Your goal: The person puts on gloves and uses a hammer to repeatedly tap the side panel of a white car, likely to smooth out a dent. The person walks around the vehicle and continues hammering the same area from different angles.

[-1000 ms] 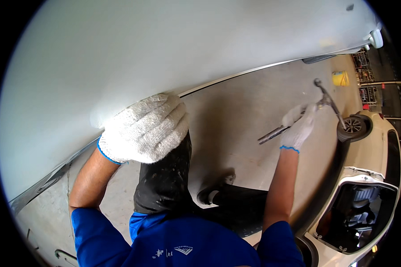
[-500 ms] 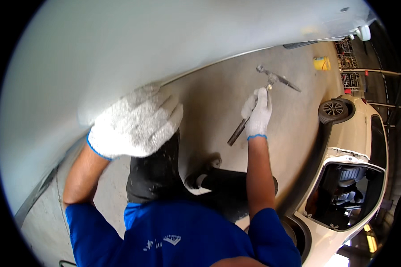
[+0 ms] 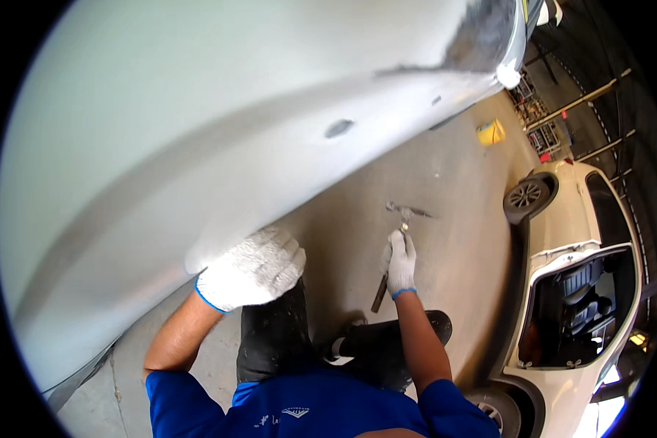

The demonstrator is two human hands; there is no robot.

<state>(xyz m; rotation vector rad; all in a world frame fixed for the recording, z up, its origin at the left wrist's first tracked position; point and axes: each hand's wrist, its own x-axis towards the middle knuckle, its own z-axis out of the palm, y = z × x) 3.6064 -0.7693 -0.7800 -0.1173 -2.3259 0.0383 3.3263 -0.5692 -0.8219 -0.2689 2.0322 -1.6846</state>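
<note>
A large pale grey-green car body panel [image 3: 197, 139] fills the upper left, with dull grey patches and a small dark spot [image 3: 339, 128] on it. My left hand [image 3: 252, 271], in a white knit glove with a blue cuff, lies against the panel's lower edge. Its fingers are slightly bent and loosely apart, the tips partly hidden. Out over the floor, away from the panel, my right hand [image 3: 400, 264], gloved alike, is wrapped round the dark handle of a body hammer [image 3: 409, 212]. The hammer's head has a long pointed end to the right and a small face to the left.
A cream-coloured car [image 3: 573, 219] with an open window or door space stands to the right. A yellow bucket [image 3: 491, 132] is on the concrete floor [image 3: 445, 175] farther off, before crowded racks [image 3: 540, 124]. My bent knees are below my hands.
The view has tilted, showing more of the panel and its grey patches. My right hand and the hammer now appear lower in view. My left hand stays at the panel edge, fingers more bent.
</note>
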